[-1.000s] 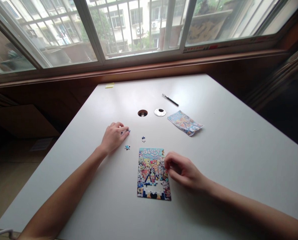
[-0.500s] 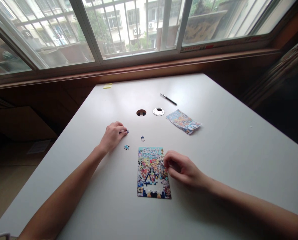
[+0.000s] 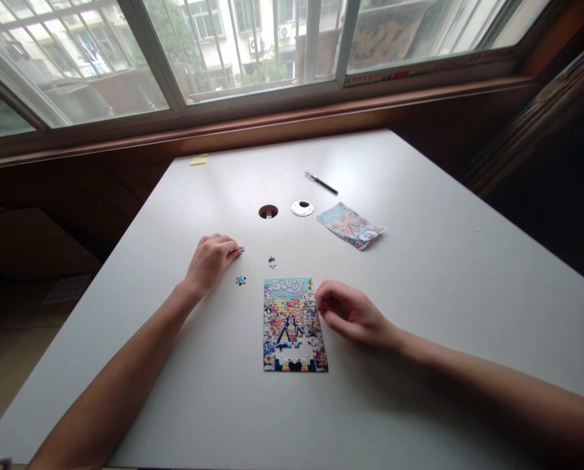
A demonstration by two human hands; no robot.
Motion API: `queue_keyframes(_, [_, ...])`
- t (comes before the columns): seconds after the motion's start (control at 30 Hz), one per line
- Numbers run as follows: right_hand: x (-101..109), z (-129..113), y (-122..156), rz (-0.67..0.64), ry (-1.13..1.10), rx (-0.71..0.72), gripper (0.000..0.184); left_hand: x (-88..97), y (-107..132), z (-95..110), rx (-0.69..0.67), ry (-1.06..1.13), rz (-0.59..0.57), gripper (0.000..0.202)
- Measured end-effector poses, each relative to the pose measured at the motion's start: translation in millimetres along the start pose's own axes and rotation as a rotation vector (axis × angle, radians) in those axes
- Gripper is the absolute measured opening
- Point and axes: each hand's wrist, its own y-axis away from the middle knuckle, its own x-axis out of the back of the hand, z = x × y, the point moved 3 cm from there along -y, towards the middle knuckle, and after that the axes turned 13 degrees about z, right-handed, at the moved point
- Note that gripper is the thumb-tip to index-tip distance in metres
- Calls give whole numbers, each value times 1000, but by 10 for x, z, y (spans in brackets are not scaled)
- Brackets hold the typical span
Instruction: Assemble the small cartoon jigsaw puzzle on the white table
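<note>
A small jigsaw piece (image 3: 242, 249) is pinched between the thumb and fingers of my left hand (image 3: 211, 260), low over the table. Two loose pieces lie nearby: a light-blue and dark jigsaw piece (image 3: 241, 281) and a dark-blue and white jigsaw piece (image 3: 272, 262). The colourful jigsaw puzzle (image 3: 276, 313) lies flat in front of me, with a pale gap in its lower middle. Beside its upper right edge rests my right hand (image 3: 353, 314), fingers curled and closed. Its fingertips meet the puzzle's edge; whether they hold anything is hidden.
On the white table (image 3: 184, 418) lie a creased picture sheet (image 3: 351, 225) and a black pen (image 3: 322, 183). A round cable hole (image 3: 268, 212) has its silver cover (image 3: 302, 208) next to it. Yellow tape (image 3: 198, 160) marks the far left corner, below the barred window.
The whole view has shifted slightly, so everything sits a little higher and further left. My left fingers have closed more tightly around the jigsaw piece. My right hand stays beside the puzzle.
</note>
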Motion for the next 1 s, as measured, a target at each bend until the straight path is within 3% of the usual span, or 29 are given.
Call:
queue_keyframes(0.17, [-3,-30,-10,7,-14,-7,16,-6,8,29,-87,-64,-37,19])
queue_keyframes(0.37, [1,-33,-14,27,16,14,17,44,-12,59,-99,-51,-33,16])
queue_keyframes(0.47, [18,-56,-6,98,119,71,20,142,0,302,-130,88,-47,14])
queue_keyframes(0.57, [19,-94,16,147,280,172,21,217,112,771,-282,353,-218,13])
queue_keyframes(0.67, [-11,-107,48,99,395,268,23,249,274,1205,-452,428,-290,15])
queue_keyframes(0.73, [-38,-99,67,42,444,310,25,228,369,1382,-557,416,-310,15])
queue_keyframes(0.87, [-77,-76,82,-41,511,338,18,161,459,1477,-687,373,-282,19])
queue_keyframes(1.0, [-96,-73,81,-88,533,333,13,122,492,1464,-729,330,-283,21])
